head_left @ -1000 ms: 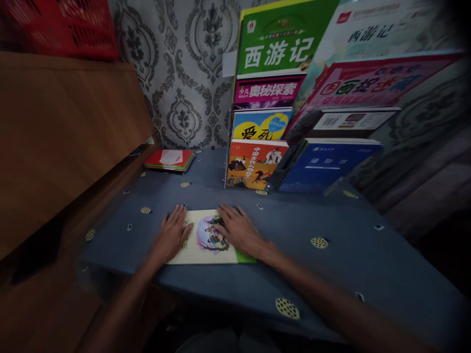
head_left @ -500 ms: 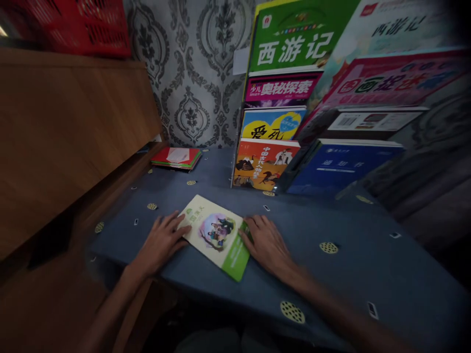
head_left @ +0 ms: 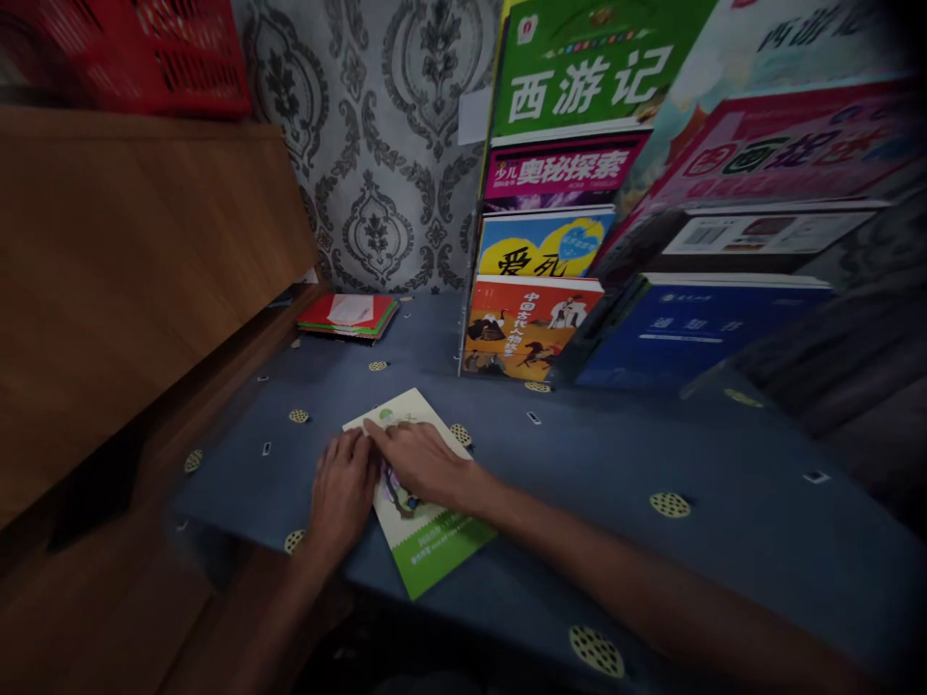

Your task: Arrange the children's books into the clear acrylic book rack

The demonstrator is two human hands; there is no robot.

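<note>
A thin cream book (head_left: pixel 397 526) with a green lower band and a round colour picture lies at a slant on the table, its cover facing up. At its left edge is my left hand (head_left: pixel 344 487), fingers together and bent against the book. My right hand (head_left: pixel 420 461) reaches across the cover, with its fingertips closed at the upper left edge beside the left fingers. Part of the picture and title is hidden under the right hand. The exact grip of the fingertips is hard to see.
A rack of upright books (head_left: pixel 532 328) stands at the back right. A small stack of red and green booklets (head_left: pixel 344 314) lies at the back left. A wooden cabinet (head_left: pixel 145 261) with a red basket (head_left: pixel 174 58) on top borders the blue patterned tablecloth (head_left: pixel 601 434).
My right hand has moved left from the book's right edge across its cover to the upper left edge. The book has turned slightly clockwise, and my left hand has shifted a little lower.
</note>
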